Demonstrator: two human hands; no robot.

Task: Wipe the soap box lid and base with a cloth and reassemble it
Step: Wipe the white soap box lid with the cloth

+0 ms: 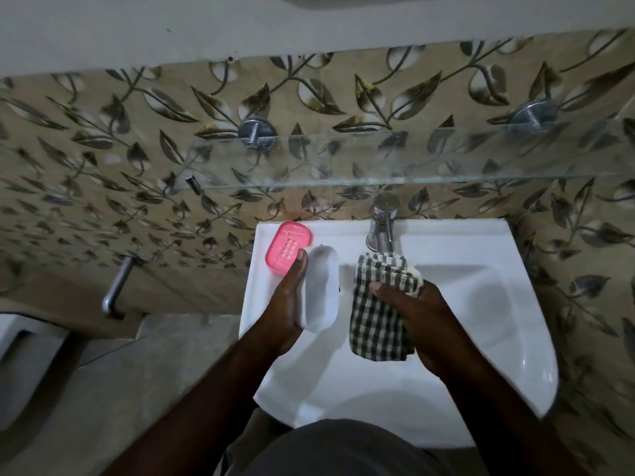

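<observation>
— Where is the soap box sitting?
— It's lying apart in two pieces. The pink base is resting on the sink rim, left of the tap. The lid is being held just beside it, also left of the tap.
— Who's gripping it?
— The left hand is, thumb lying straight along its edge; I cannot tell how the other fingers lie.
— And the cloth?
— The right hand is pinching it under the thumb, just in front of the tap.

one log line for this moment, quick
left hand holds white lid | right hand grips checked cloth | pink base on sink rim | box apart
</observation>
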